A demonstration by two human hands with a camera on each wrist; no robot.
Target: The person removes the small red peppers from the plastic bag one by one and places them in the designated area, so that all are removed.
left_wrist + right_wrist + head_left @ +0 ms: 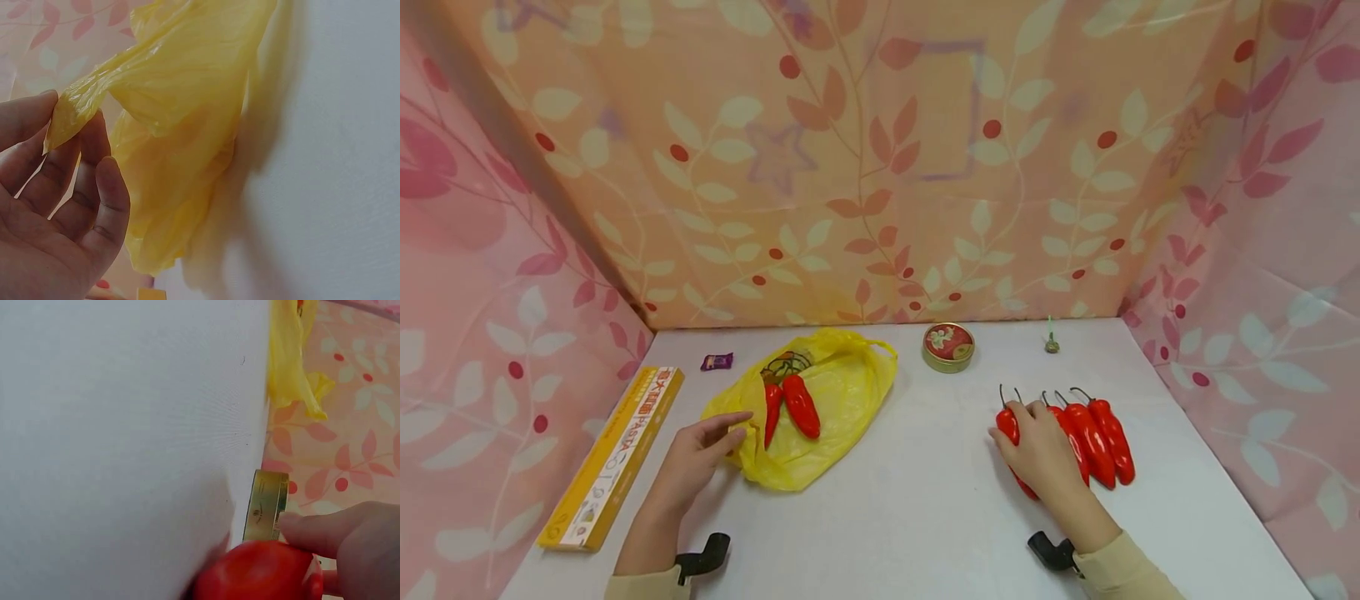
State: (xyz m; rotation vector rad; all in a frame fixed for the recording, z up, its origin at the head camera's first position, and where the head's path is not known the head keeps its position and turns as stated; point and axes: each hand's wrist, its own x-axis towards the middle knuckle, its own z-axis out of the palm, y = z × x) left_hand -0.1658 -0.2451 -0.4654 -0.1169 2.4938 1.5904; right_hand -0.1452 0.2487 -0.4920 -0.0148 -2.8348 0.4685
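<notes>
A yellow plastic bag [831, 392] lies on the white table [910, 508] with two red peppers [801, 406] showing at its mouth. My left hand [700, 454] pinches the bag's edge [75, 109] between thumb and fingers, holding it up. Several red peppers [1101, 433] with wire hooks lie in a row at the right. My right hand [1037, 454] is curled over the leftmost red pepper [1009, 423] of that row, and the same pepper [256, 575] fills the bottom of the right wrist view under my fingers.
A round gold tin [948, 347] with a red lid stands behind the middle of the table. A long yellow pasta box [613, 454] lies at the left edge, a small purple wrapper [717, 361] near it, and a small green-stemmed item [1052, 340] at the back right. Patterned cloth walls enclose the table.
</notes>
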